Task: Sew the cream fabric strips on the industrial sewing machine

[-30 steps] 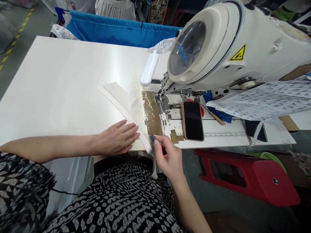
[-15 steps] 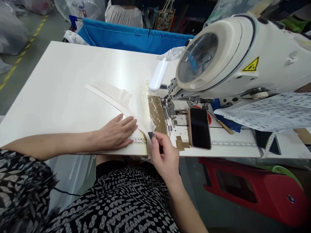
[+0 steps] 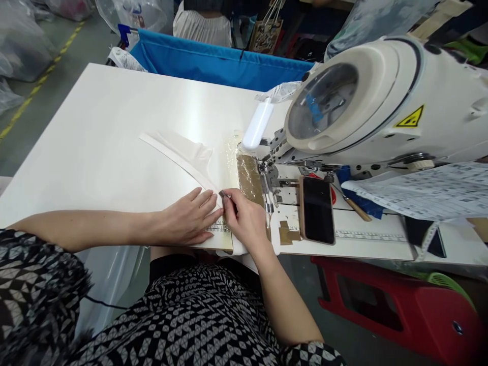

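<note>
A piece of thin white fabric (image 3: 186,147) with a straight folded band along one edge lies on the white table, running diagonally down to my hands. My left hand (image 3: 192,216) rests flat with its fingers stretched out, pressing near the fabric's lower end. Closed just to its right is my right hand (image 3: 246,216), pinching a small dark metal tool (image 3: 222,193). The tool's tip is at the fabric band by my left fingertips; most of it is hidden in the hand. A printed measuring scale (image 3: 219,226) shows under and between the hands.
A sewing machine (image 3: 354,96) stands right, its needle area (image 3: 263,163) just beyond my right hand. A phone (image 3: 317,209), an awl-like tool with a wooden handle (image 3: 357,208) and printed papers (image 3: 427,190) lie right. A blue cloth bin (image 3: 224,63) borders the table's back. A red stool (image 3: 396,305) stands below.
My right hand has moved left and slightly up with the small metal tool, bringing its tip to the fabric beside my left fingers. The left hand stays flat. The view has shifted slightly.
</note>
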Available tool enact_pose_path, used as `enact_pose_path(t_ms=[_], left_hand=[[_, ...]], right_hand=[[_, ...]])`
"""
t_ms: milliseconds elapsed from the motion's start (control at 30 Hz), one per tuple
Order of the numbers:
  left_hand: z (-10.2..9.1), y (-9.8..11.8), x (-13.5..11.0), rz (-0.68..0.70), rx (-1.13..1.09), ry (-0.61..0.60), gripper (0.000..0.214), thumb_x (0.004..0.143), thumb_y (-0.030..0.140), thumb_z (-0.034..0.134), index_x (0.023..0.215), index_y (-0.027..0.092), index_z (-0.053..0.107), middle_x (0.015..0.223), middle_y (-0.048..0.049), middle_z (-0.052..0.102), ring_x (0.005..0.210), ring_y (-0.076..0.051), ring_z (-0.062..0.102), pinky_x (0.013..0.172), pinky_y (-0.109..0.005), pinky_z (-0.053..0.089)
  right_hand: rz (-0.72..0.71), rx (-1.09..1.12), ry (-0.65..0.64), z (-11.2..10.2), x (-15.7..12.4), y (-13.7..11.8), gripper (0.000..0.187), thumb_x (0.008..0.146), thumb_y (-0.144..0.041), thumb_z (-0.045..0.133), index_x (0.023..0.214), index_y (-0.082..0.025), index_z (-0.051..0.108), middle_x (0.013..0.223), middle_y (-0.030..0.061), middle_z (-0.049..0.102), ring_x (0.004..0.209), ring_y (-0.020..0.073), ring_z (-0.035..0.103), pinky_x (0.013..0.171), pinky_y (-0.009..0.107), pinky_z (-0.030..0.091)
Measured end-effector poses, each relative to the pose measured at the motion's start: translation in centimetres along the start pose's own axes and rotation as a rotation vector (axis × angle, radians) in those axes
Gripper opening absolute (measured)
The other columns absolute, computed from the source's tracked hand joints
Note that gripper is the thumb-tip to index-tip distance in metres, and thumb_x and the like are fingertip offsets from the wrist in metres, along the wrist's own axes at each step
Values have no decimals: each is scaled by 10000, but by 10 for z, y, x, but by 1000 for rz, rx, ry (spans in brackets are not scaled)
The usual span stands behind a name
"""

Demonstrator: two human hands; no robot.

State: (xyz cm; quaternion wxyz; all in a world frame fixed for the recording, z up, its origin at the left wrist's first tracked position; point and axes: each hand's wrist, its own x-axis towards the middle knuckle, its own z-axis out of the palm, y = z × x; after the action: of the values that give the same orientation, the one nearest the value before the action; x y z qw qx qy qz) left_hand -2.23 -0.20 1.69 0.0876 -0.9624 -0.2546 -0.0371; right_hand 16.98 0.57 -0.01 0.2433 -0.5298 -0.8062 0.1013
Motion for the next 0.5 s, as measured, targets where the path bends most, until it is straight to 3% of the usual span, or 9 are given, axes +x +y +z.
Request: enact_pose_path(t_ms=[300,400,500], left_hand=[[0,1,0,-3,9,-11,524,938,450,443,1255,37,500,1267,-268,533,1165,-372,500,940,-481,427],[0,1,-1,-4,8,-11,517,951,443,426,1283,49,478,1276,-263,526,1165,-367,501,921,-473,435],[0,0,-2,-4,-13,-6,506,957,421,427,1301,52,462,1270,-262,525,1164,-371,500,913,-479,436]], right_hand=[[-66,-66,12,2,1,-2,231,941,-219,399,944,-197,629,690,23,700,586,175,638,507,270,319],[-95,-91,-8,-7,-8,0,210,915,-205,413,889,-193,621,616,8,653,518,161,585,483,271,280],[-23,15,-69,-19,-22,3,183,928,-216,426,864,-199,597,571,-24,596,464,136,526,472,253,293]])
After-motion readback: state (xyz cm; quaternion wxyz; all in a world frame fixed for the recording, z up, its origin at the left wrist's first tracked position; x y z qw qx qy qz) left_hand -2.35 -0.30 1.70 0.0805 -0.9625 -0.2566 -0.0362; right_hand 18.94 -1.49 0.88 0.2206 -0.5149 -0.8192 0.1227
